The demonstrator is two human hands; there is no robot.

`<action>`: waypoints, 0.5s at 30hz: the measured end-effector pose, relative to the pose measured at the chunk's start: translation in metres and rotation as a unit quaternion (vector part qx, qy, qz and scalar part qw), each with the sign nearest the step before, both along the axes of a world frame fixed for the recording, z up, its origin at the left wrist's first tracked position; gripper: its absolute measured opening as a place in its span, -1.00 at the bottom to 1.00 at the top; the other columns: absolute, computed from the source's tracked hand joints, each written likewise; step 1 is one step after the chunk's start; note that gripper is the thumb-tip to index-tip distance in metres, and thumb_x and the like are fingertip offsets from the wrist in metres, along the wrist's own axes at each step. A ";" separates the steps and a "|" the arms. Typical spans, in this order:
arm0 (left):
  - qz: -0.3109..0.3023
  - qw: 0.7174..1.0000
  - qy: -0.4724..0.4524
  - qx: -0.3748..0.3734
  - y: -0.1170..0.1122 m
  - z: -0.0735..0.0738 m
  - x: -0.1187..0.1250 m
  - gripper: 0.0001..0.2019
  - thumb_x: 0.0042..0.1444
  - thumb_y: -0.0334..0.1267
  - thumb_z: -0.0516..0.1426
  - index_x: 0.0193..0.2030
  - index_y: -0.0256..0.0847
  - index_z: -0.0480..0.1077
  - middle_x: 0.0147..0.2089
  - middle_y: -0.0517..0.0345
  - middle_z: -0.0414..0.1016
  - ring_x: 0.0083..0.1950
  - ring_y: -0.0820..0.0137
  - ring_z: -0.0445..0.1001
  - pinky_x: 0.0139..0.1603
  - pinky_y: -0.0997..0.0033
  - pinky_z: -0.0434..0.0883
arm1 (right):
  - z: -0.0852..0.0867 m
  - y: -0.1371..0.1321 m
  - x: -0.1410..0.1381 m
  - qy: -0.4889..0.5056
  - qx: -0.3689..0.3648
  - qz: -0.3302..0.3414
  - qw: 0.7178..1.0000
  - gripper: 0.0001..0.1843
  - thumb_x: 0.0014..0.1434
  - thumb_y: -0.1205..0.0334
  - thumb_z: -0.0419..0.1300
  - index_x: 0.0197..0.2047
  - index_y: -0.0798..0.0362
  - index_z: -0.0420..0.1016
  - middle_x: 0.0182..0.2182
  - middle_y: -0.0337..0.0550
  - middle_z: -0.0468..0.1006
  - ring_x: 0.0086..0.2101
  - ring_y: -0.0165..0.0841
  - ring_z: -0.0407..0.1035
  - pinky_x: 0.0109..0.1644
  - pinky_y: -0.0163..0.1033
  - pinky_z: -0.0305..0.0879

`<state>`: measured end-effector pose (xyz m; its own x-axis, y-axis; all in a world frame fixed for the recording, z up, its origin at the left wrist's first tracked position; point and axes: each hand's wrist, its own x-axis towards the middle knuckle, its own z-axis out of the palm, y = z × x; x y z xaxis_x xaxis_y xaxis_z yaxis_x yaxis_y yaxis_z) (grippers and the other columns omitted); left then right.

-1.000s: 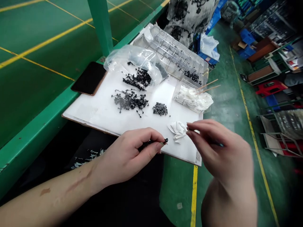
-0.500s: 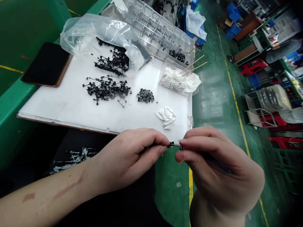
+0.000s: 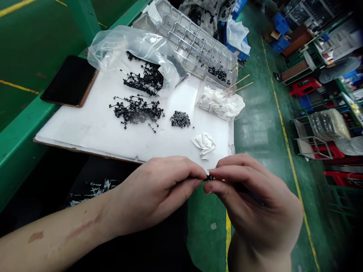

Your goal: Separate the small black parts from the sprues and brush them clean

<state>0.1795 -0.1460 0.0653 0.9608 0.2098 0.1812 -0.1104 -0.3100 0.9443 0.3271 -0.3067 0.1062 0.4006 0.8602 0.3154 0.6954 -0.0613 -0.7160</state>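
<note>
My left hand [image 3: 161,189] pinches a small black part [image 3: 209,177] between thumb and forefinger, in front of the table's near edge. Against the same spot my right hand [image 3: 252,200] is closed, thumb and fingers pinching a tiny black piece that meets the part. The fingertips hide most of both. Beyond the hands, a heap of small dark ring-shaped pieces [image 3: 180,119] lies on the white tabletop [image 3: 93,132]. To its left is a pile of black branched plastic sprues [image 3: 137,111]. A crumpled white cloth or tissue [image 3: 204,144] lies nearest to my hands.
A clear plastic bag [image 3: 127,41] holds more black sprues. Behind stand a clear compartment tray [image 3: 195,37] and a clear box [image 3: 200,100] with white wads and two wooden sticks [image 3: 238,84]. A black tablet-like device [image 3: 69,81] rests at left, beside a green frame [image 3: 28,132].
My right hand has moved left, closing the small gap to my left hand, so the two held pieces now meet. The view has shifted slightly, and the table appears further right.
</note>
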 end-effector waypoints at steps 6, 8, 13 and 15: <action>-0.009 0.996 -0.036 0.078 0.011 -0.003 -0.004 -0.78 0.47 -0.39 0.06 0.00 -0.17 0.55 -0.09 0.11 0.62 -0.15 0.43 0.60 -0.15 0.50 0.48 | 0.002 0.007 0.002 0.022 -0.065 0.036 0.997 -0.83 0.26 0.29 0.47 -0.09 -0.02 0.66 -0.25 -0.24 0.61 -0.31 -0.47 0.51 -0.30 -0.37 0.41; 0.010 0.995 -0.019 0.093 0.013 -0.003 -0.005 -0.80 0.47 -0.37 0.08 -0.04 -0.20 0.55 -0.11 0.11 0.63 -0.16 0.44 0.60 -0.15 0.49 0.47 | 0.001 0.009 0.000 -0.006 -0.064 0.045 0.997 -0.86 0.26 0.35 0.45 -0.13 0.01 0.62 -0.27 -0.25 0.59 -0.30 -0.49 0.51 -0.30 -0.38 0.41; 0.058 0.995 -0.004 0.085 0.019 -0.009 -0.006 -0.87 0.45 -0.34 0.11 -0.05 -0.19 0.52 -0.10 0.16 0.66 -0.14 0.41 0.60 -0.14 0.47 0.44 | -0.005 0.011 -0.003 -0.023 -0.049 0.043 0.998 -0.82 0.26 0.44 0.41 -0.20 0.03 0.51 -0.29 -0.27 0.57 -0.34 -0.52 0.47 -0.34 -0.39 0.37; 0.066 0.997 0.010 0.047 0.021 -0.013 -0.008 -0.89 0.43 -0.33 0.14 -0.05 -0.18 0.52 -0.12 0.18 0.66 -0.14 0.40 0.60 -0.12 0.46 0.44 | -0.007 0.010 -0.002 -0.006 -0.056 0.045 0.997 -0.81 0.26 0.46 0.40 -0.23 0.02 0.50 -0.30 -0.28 0.55 -0.36 -0.53 0.45 -0.36 -0.38 0.35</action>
